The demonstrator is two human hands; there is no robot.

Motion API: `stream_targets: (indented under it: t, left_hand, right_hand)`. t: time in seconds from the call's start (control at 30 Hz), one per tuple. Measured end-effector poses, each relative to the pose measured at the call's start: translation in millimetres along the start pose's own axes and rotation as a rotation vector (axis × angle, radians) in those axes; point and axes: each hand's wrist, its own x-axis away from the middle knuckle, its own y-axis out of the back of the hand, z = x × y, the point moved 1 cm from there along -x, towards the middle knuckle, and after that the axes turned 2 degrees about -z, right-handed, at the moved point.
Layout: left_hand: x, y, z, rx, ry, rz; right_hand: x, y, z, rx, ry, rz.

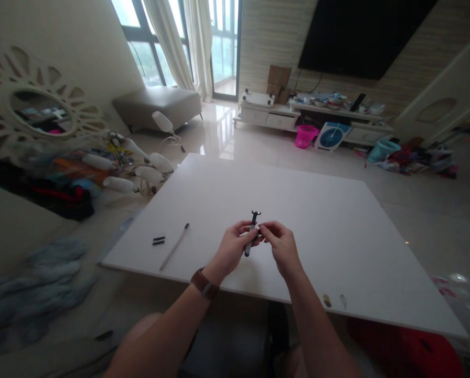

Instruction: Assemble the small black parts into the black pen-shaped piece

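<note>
Over the white table, my left hand (235, 242) grips a short grey and black stick (254, 231) with a small forked black head at its upper end. The stick stands tilted, its dark lower end showing below the fingers. My right hand (279, 242) is close against it on the right, thumb and fingers pinched together at its side. A small dark piece shows between the hands; what exactly the right fingers hold is too small to tell. To the left on the table lie a long thin grey rod (174, 247) with a black tip and two short black strips (158, 241).
Near the front edge of the white table (321, 210) lie a small yellow and dark item (327, 300) and a small pale item (343, 301). A lamp with white shades (148, 170) stands beyond the left edge. A pink basket (306, 136) sits on the floor ahead.
</note>
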Motion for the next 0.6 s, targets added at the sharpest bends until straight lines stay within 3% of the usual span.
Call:
stream_targets:
  t: [0.23, 0.4, 0.6]
  left_hand:
    - [11.6, 3.8, 4.8, -0.114, -0.047, -0.113]
    - [12.8, 3.5, 19.4, -0.183, -0.06, -0.12]
    - [9.8, -0.3, 18.4, -0.141, -0.042, -0.074]
  right_hand:
    - [18.5, 9.5, 4.0, -0.125, 0.048, -0.162]
    - [30.1, 13.8, 4.2, -0.313, -0.043, -0.216]
    - [25.1, 11.8, 8.9, -0.421, -0.087, -0.245]
